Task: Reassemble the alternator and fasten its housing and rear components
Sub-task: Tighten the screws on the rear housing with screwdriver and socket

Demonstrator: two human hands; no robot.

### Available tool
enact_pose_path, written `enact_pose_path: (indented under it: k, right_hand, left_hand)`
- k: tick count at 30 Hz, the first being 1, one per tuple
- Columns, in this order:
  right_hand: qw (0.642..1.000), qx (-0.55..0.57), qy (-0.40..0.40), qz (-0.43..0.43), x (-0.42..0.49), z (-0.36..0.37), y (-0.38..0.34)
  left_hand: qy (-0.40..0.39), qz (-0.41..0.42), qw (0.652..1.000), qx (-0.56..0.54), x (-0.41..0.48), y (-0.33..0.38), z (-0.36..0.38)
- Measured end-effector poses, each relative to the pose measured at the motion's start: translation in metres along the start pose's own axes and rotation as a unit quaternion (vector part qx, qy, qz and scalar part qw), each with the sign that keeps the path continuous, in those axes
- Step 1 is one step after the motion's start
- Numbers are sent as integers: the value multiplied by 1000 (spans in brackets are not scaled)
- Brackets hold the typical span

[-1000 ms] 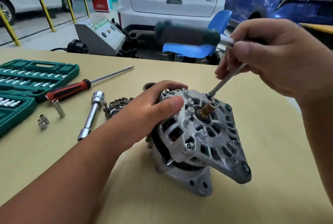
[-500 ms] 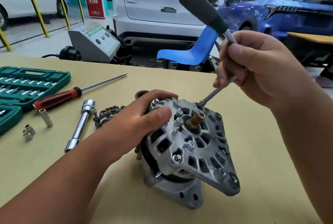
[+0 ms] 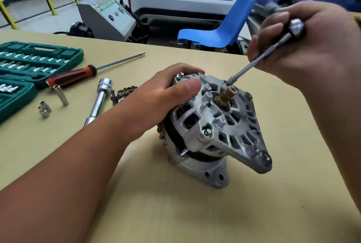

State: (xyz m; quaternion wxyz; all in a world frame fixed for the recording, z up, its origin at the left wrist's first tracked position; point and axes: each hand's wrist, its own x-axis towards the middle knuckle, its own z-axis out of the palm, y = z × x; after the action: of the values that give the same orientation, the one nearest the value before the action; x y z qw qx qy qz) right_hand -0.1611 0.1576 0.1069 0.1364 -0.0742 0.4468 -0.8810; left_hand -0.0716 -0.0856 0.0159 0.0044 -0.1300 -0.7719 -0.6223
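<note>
socket driver (image 3: 259, 61) handle has swung right, behind right hand (image 3: 312, 47); fingers curled round shaft, tip on alternator (image 3: 224, 135) top bolt. left hand (image 3: 172, 94) grips housing. alternator mid-table (image 3: 195, 213), well apart from near and right edges; tool case (image 3: 39, 57) far left.

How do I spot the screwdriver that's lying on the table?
Find the green tool case at the far left. Just beside its right edge lies the screwdriver, shaft pointing toward the blue chair. Only it has a red-and-black handle; the sockets beside it are bare silver.
</note>
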Motion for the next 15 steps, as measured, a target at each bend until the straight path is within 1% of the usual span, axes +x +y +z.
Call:
enact_pose_path:
  k: [2,4,7,8,9,11,14,15]
  right_hand:
    - [999,45,-10,9,4,-3,5]
    - [994,106,11,6,9,-5,10]
    - [983,174,54,-34,11,-5,17]
    - [980,184,55,-50,10,-3,20]
    - [979,191,41,-64,8,-2,24]
    - [980,183,-10,-82,7,2,33]
    - [985,99,-121,-78,5,4,40]
    - [983,80,-147,-75,5,4,40]
  left_hand:
    - [2,0,1000,3,0,1,0]
    - [3,-4,1000,4,0,1,0]
    - [-1,-11,1000,0,1,1,-1]
    - [-2,-11,1000,-1,2,0,-2]
    - [-4,-11,1000,-2,2,-1,-2]
    - [-9,-9,1000,-3,3,-4,-3]
    - [-11,-11,1000,-7,4,-7,-4]
    - [-13,-11,1000,-9,4,-9,-5]
